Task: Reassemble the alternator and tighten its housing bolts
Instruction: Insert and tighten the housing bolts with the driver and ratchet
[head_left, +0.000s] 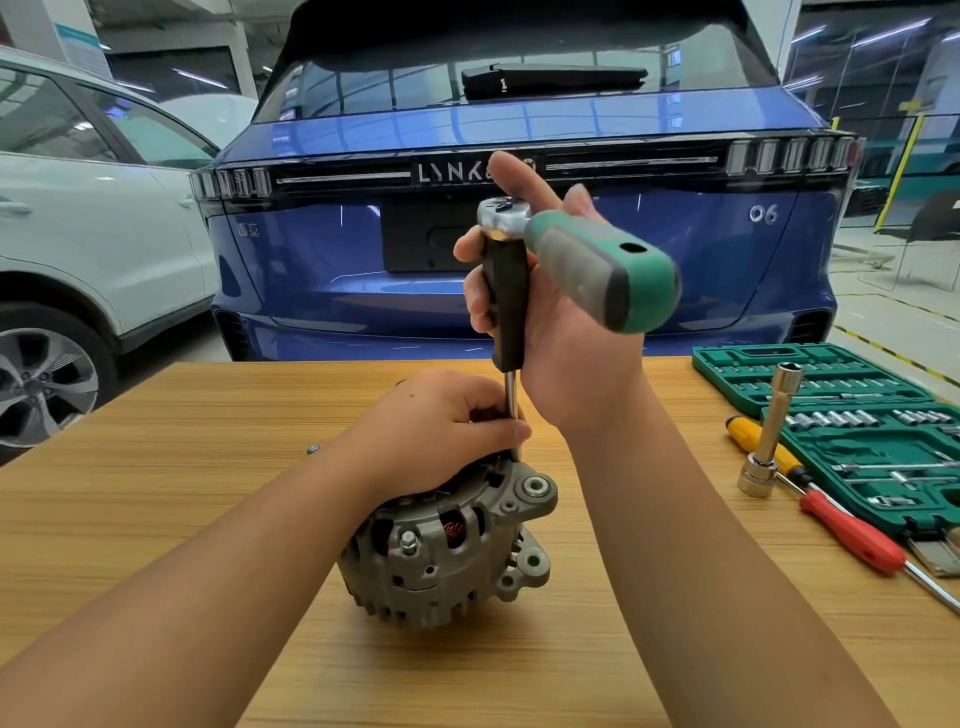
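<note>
Alternator (447, 551) sits mid-worktop (156, 519); the left hand (441, 421) rests on it, fingers pinching the driver shaft (511, 410), probably to keep the tip seated on a housing bolt. The right hand (550, 322) grips the driver's black handle with a green ratchet (587, 260) on top, seemingly for leverage.

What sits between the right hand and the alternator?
In the head view, the driver's black handle, gripped by the right hand, runs down as a steel shaft to the alternator; the left hand pinches the shaft there.

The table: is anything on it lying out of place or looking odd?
One small bolt lies loose on the table, left of the alternator. A long socket extension leans on the yellow screwdriver outside the socket case.
</note>
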